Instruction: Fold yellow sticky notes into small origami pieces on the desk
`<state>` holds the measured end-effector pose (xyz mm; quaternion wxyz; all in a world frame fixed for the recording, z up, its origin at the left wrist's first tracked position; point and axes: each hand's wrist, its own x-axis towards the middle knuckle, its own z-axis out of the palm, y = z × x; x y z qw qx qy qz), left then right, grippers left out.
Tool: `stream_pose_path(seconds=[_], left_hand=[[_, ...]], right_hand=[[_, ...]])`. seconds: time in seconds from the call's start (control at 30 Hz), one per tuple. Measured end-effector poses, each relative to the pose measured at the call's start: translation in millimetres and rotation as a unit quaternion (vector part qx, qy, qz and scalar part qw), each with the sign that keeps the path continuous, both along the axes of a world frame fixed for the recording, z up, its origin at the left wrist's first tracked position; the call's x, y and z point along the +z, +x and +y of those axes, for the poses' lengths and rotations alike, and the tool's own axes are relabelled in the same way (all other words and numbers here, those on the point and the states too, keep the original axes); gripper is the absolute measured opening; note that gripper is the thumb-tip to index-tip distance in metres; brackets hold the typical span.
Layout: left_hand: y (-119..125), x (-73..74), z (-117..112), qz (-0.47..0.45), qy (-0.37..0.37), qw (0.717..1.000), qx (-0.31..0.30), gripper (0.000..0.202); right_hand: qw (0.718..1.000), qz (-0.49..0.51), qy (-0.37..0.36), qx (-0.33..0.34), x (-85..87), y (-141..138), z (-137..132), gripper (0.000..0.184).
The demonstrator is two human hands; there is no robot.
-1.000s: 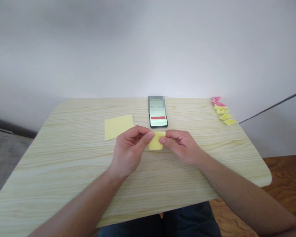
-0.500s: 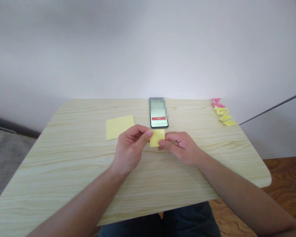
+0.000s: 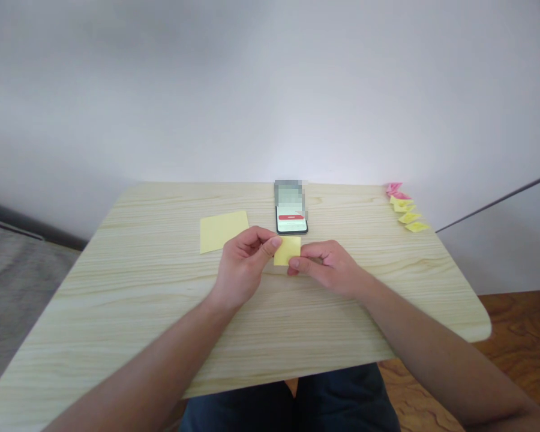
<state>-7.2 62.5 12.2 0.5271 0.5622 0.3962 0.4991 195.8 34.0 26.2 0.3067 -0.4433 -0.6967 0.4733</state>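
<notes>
A small square of yellow paper (image 3: 288,249) is held between both hands, just in front of the phone. My left hand (image 3: 243,261) pinches its upper left corner, thumb on top. At the lower right edge, my right hand (image 3: 326,266) grips it between thumb and fingers. The fingers behind the paper are partly hidden. Beyond my left hand lies a larger yellow sheet (image 3: 221,231), flat on the table, its near right corner covered by the hand.
A phone (image 3: 291,223) with a lit screen lies at the table's back middle, partly pixelated. Along the right edge sit pink folded paper pieces (image 3: 395,190) and several yellow folded paper pieces (image 3: 409,218). The pale wooden table (image 3: 162,336) meets a white wall behind.
The view has shifted slightly. Both hands keep their hold on the small yellow paper, with hardly any movement of the fingers.
</notes>
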Motion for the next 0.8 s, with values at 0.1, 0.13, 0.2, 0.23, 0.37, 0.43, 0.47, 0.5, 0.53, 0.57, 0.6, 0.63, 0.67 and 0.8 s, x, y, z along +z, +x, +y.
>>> stream_pose_path(seconds=[0.1, 0.13, 0.2, 0.23, 0.37, 0.43, 0.47, 0.5, 0.53, 0.57, 0.6, 0.63, 0.67, 0.8], left_hand=[[-0.9, -1.7, 0.8, 0.014, -0.007, 1.000, -0.015, 0.019], [-0.9, -2.1, 1.1, 0.018, -0.011, 0.999, -0.026, 0.019], [-0.2, -2.8, 1.9, 0.020, -0.024, 0.998, -0.052, 0.019], [0.3, -3.1, 2.5, 0.017, -0.032, 0.997, -0.065, 0.019], [2.5, -5.1, 5.9, 0.008, -0.044, 0.995, -0.086, 0.019], [3.2, -6.6, 7.6, 0.013, -0.036, 0.996, -0.080, 0.018], [3.6, -7.4, 8.3, 0.011, -0.031, 0.997, -0.074, 0.018], [4.0, -8.3, 8.9, 0.008, -0.026, 0.997, -0.072, 0.018], [4.4, -9.3, 9.6, 0.005, -0.020, 0.997, -0.068, 0.018], [4.9, -10.5, 10.1, 0.004, -0.015, 0.997, -0.071, 0.017], [5.3, -11.7, 10.7, 0.005, -0.009, 0.997, -0.073, 0.017], [5.8, -13.0, 11.3, 0.008, -0.004, 0.997, -0.072, 0.018], [6.3, -14.4, 11.8, 0.011, 0.002, 0.997, -0.070, 0.017], [8.0, -17.8, 12.9, 0.008, 0.024, 0.998, -0.050, 0.019]], right_hand=[[0.999, 0.040, -0.011, -0.032, -2.2, -0.1, 2.1, 0.034], [0.998, 0.052, -0.005, -0.047, -3.5, 0.3, 3.4, 0.034], [0.996, 0.068, 0.011, -0.063, -7.2, 2.0, 6.8, 0.032], [0.996, 0.072, 0.009, -0.060, -9.5, 3.0, 8.6, 0.031], [0.994, 0.087, 0.006, -0.064, -19.1, 5.5, 13.7, 0.027], [0.994, 0.080, 0.022, -0.067, -21.9, 5.1, 14.1, 0.027], [0.995, 0.071, 0.033, -0.068, -22.6, 4.6, 14.0, 0.028], [0.995, 0.061, 0.038, -0.063, -23.1, 4.1, 13.9, 0.029], [0.996, 0.057, 0.037, -0.061, -23.4, 3.6, 13.9, 0.029], [0.996, 0.058, 0.034, -0.061, -23.7, 3.3, 14.1, 0.030], [0.996, 0.057, 0.031, -0.060, -24.1, 3.2, 14.5, 0.029], [0.996, 0.057, 0.029, -0.059, -24.6, 3.3, 15.2, 0.029], [0.996, 0.058, 0.030, -0.057, -25.2, 3.5, 16.0, 0.030], [0.995, 0.071, 0.052, -0.057, -28.5, 5.2, 19.8, 0.035]])
